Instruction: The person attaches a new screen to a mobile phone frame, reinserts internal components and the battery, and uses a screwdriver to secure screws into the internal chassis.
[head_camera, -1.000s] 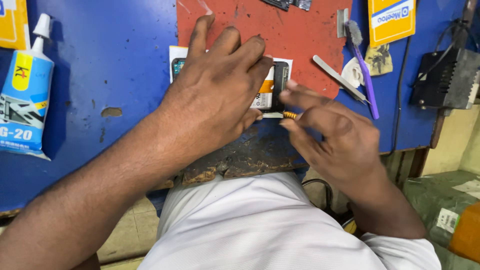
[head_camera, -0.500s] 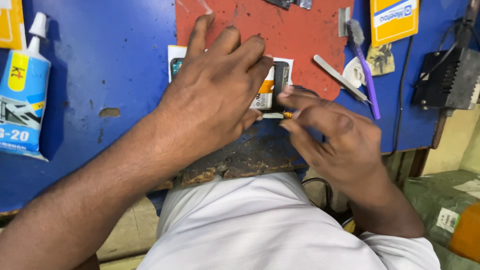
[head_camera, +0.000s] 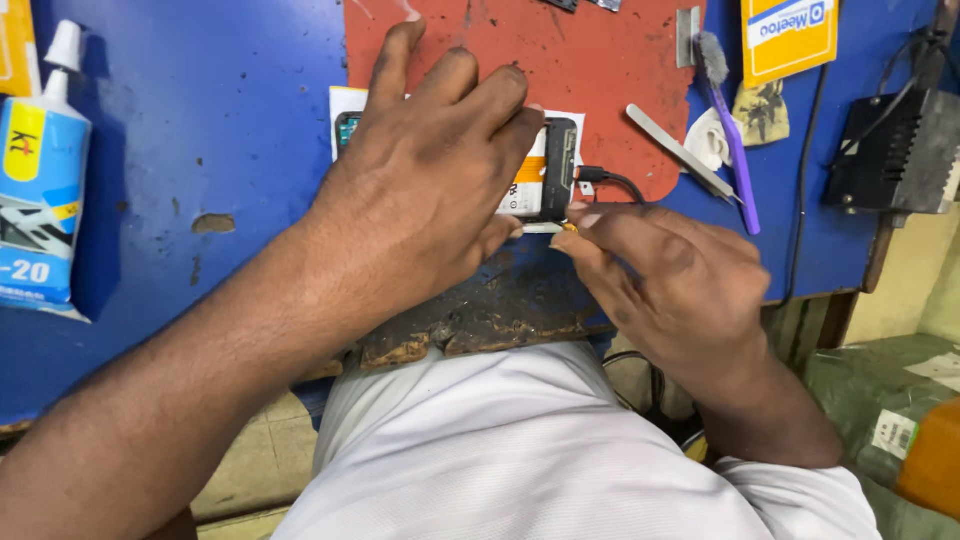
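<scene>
Firmly, the left hand (head_camera: 425, 190) presses flat on the opened black phone (head_camera: 545, 170) near the counter's (head_camera: 200, 150) front edge; the right hand (head_camera: 670, 285) pinches a small yellow-tipped tool (head_camera: 566, 227).

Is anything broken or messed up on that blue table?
Yes. The blue table has a chipped patch of paint, and its front edge below the opened phone is worn bare and crumbling.

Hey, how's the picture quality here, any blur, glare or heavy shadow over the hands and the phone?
Head view: sharp and evenly lit, no glare. The left hand hides most of the phone and casts a soft shadow beneath it; the right hand is crisp, while the glue tube at the frame edge looks slightly stretched.
</scene>
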